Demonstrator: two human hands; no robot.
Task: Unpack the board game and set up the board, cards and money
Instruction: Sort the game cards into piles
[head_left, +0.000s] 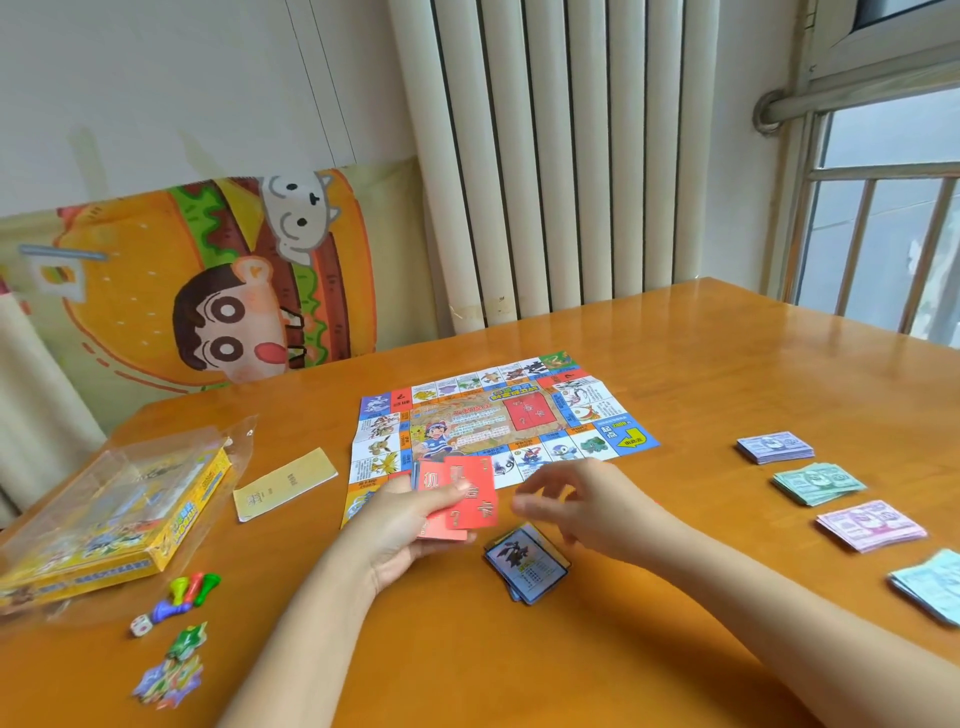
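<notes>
Paper board (498, 421) lies unfolded flat on the wooden table (701, 374), long axis running left to right and slightly skewed, with its near left corner covered by the person's hand. Left hand (405, 525) grips a small fan of red cards (462, 499) over the board's near edge. The cards' printed faces are up and their long axis points away from the person, the top card leaning a little to the right. Right hand (576, 506) hovers just beside the cards, blurred, fingers loosely bent and spread, nothing seen in it. Below it a face-up deck of dark-bordered cards (527, 564) rests on the table, set diagonally. Four money stacks stand in a row at the right, well apart from the board: purple (774, 447), green (818, 483), pink (870, 525), pale blue (930, 587). At left are the yellow box (109, 514), a yellow slip (283, 483), pawns (192, 587) and a die (140, 626).
</notes>
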